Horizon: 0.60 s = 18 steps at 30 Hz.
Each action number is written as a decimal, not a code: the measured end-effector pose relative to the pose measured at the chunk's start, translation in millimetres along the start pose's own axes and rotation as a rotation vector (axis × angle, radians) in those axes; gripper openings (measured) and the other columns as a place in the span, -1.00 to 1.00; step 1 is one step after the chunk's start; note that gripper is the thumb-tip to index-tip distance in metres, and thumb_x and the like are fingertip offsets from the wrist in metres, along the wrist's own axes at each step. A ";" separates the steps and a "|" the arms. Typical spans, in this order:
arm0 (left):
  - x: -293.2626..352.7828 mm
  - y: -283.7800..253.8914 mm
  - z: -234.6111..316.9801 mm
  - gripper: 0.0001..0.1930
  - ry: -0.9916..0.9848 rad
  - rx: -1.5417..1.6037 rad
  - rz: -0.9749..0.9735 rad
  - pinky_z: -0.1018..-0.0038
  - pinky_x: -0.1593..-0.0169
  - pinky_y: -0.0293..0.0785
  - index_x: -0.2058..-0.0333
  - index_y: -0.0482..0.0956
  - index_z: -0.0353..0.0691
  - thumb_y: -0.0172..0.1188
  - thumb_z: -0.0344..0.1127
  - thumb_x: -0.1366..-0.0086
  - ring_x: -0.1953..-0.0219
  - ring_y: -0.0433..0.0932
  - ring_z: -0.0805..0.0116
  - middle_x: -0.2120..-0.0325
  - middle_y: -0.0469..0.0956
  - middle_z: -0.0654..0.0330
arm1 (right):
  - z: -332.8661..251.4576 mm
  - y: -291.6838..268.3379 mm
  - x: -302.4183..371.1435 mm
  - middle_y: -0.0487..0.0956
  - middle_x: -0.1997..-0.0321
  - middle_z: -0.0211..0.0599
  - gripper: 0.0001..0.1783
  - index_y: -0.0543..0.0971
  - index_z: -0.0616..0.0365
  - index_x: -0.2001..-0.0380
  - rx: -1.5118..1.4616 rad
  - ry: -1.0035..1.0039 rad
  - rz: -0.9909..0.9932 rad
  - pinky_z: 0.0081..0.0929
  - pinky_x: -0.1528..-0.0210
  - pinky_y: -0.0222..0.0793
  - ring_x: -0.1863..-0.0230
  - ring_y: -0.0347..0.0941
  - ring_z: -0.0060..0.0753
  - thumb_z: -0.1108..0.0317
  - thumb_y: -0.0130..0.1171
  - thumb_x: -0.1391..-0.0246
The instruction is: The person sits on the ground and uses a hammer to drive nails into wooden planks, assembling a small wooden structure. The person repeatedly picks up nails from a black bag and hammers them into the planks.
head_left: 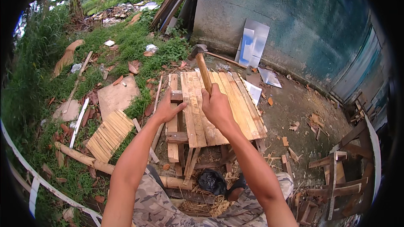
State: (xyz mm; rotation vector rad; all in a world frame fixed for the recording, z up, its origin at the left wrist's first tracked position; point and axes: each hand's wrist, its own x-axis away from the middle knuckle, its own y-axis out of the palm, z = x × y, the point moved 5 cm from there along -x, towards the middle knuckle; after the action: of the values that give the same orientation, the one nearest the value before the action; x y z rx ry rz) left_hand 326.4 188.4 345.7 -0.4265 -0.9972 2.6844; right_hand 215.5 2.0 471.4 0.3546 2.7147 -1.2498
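Observation:
My right hand is closed round the wooden handle of a hammer, its dark metal head raised at the far end. Below it lies a panel of pale wooden slats, set side by side on a rough wooden stand. My left hand rests at the panel's left side, on a long wooden strip alongside it. Its thumb reaches out toward the panel's edge, apart from the fingers. Part of those fingers is hidden. Short wooden blocks join the strip to the panel's side.
Between my legs sits a black plastic bag holding what look like nails, among wood shavings. A smaller slatted panel lies on the grass at left, beside a bamboo pole. A wooden frame stands at right. A wall rises behind.

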 end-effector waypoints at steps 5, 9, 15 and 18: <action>-0.1 -0.5 -1.2 0.28 -0.028 -0.025 -0.002 0.19 -0.51 -0.03 -0.45 -0.17 -0.47 0.22 0.47 -0.16 -0.49 0.02 -0.12 -0.45 -0.01 -0.27 | -0.6 15.5 5.7 0.61 0.37 0.38 -0.57 0.42 0.49 0.09 0.228 0.017 -0.239 0.11 0.21 0.51 0.28 0.60 0.36 0.21 0.06 -0.30; 0.8 -1.0 0.8 0.26 -0.028 -0.025 -0.001 0.20 -0.51 -0.02 -0.45 -0.16 -0.48 0.22 0.44 -0.18 -0.49 0.02 -0.12 -0.44 0.00 -0.28 | 6.3 11.9 0.4 0.62 0.29 0.42 -0.65 0.49 0.50 0.13 0.126 0.051 -0.150 0.07 0.09 0.53 0.15 0.61 0.34 0.35 0.07 -0.19; -0.4 0.0 -3.0 0.24 -0.020 -0.024 -0.008 0.21 -0.51 -0.04 -0.44 -0.15 -0.49 0.23 0.42 -0.19 -0.50 0.00 -0.11 -0.45 -0.01 -0.28 | -4.1 24.6 4.3 0.62 0.32 0.41 -0.66 0.51 0.53 0.16 0.176 0.058 -0.275 0.05 0.13 0.56 0.17 0.62 0.37 0.38 0.06 -0.15; -1.1 0.8 -3.1 0.20 -0.013 0.001 -0.007 0.24 -0.52 -0.06 -0.44 -0.16 -0.50 0.26 0.33 -0.23 -0.51 -0.02 -0.07 -0.45 -0.02 -0.28 | -5.5 17.0 0.2 0.62 0.29 0.41 -0.65 0.48 0.54 0.14 0.105 0.089 -0.167 0.06 0.12 0.55 0.18 0.62 0.38 0.39 0.05 -0.13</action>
State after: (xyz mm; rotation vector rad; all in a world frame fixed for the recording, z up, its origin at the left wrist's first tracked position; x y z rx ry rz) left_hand 328.5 189.2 343.2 -0.4047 -0.9997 2.6847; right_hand 219.8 16.9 462.5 0.2015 2.8099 -1.4576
